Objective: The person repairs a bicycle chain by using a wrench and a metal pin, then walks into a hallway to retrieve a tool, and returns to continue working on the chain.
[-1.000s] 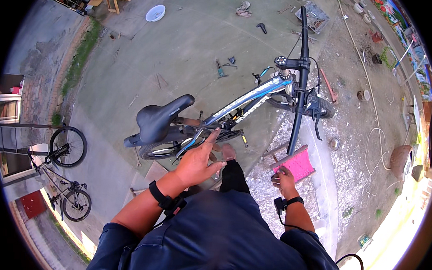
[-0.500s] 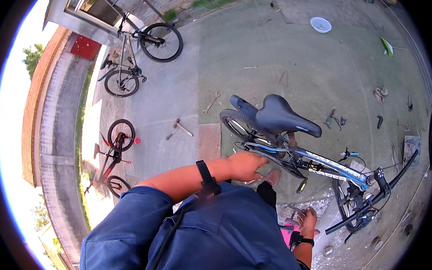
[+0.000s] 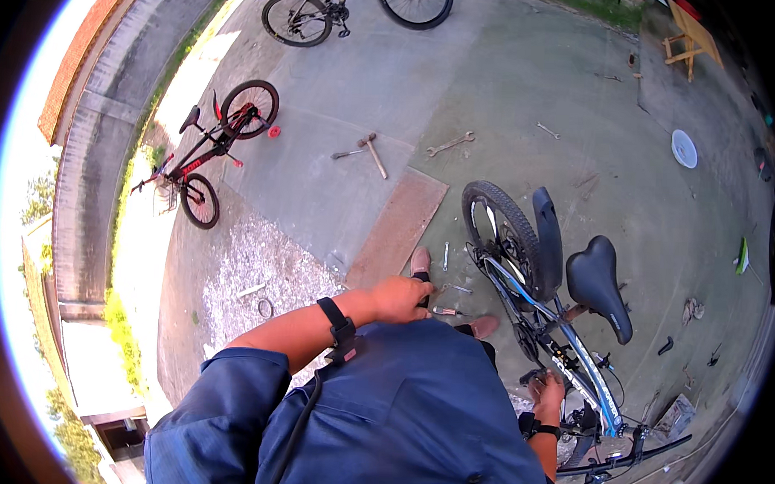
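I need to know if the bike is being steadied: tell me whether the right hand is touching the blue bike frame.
Touching. The head view shows the right hand resting against the blue bike frame below the black saddle, with no gap between them.

A blue-and-silver bicycle (image 3: 563, 350) stands upright just beside the right hand (image 3: 546, 391), black saddle (image 3: 598, 283) raised, knobby rear wheel (image 3: 501, 229) and black mudguard beyond the left hand (image 3: 400, 298).

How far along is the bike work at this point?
Done: nothing shows as finished; spanner, hammer and small tools lie on the ground. In hand: right hand rests on the bike frame, left hand near the knee. Left: cannot tell.
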Demonstrator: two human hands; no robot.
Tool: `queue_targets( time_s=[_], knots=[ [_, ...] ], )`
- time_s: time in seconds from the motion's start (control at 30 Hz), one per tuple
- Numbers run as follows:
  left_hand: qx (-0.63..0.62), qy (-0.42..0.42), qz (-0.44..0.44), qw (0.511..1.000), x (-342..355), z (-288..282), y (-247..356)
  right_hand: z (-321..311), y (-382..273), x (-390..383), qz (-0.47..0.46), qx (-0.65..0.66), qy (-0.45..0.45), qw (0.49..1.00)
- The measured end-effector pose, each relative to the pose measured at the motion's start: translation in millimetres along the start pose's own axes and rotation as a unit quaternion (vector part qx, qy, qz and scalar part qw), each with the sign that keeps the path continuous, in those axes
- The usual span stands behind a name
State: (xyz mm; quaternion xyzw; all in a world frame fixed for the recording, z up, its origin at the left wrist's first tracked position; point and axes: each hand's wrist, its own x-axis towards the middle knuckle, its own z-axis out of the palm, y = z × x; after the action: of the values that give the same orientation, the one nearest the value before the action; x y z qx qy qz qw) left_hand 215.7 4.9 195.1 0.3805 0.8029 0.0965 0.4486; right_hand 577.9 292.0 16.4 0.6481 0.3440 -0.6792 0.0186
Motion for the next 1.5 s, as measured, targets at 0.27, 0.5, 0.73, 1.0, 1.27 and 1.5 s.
queue_targets(
  time_s=[0.27, 0.5, 0.73, 1.0, 1.27, 1.5],
  knots=[
    [-0.105, 0.057, -0.069, 0.99, -44.2, -5.8, -94.7, 95.0, -48.0, 10.3, -0.019, -0.121, -0.032, 0.992],
    [-0.172, 0.142, -0.118, 0.968, -88.8, -33.6, -184.3, 233.4, -97.0, -16.0, -0.04, -0.181, -0.103, 0.977],
    [-0.21, 0.161, -0.163, 0.951, -112.4, -76.9, -242.4, 362.1, -139.1, -35.4, -0.067, -0.27, -0.142, 0.95],
    [-0.196, 0.146, -0.164, 0.956, -92.0, -127.1, -281.9, 437.2, -177.1, 2.4, -0.133, -0.48, -0.135, 0.857],
    [-0.154, 0.148, -0.158, 0.964, -13.1, -255.0, -334.2, 493.7, -243.1, 53.7, -0.493, -0.749, -0.136, 0.42],
    [-0.142, 0.187, -0.134, 0.963, 54.0, -385.7, -358.8, 553.7, -319.9, 169.5, -0.691, -0.502, -0.163, 0.494]
  ],
)
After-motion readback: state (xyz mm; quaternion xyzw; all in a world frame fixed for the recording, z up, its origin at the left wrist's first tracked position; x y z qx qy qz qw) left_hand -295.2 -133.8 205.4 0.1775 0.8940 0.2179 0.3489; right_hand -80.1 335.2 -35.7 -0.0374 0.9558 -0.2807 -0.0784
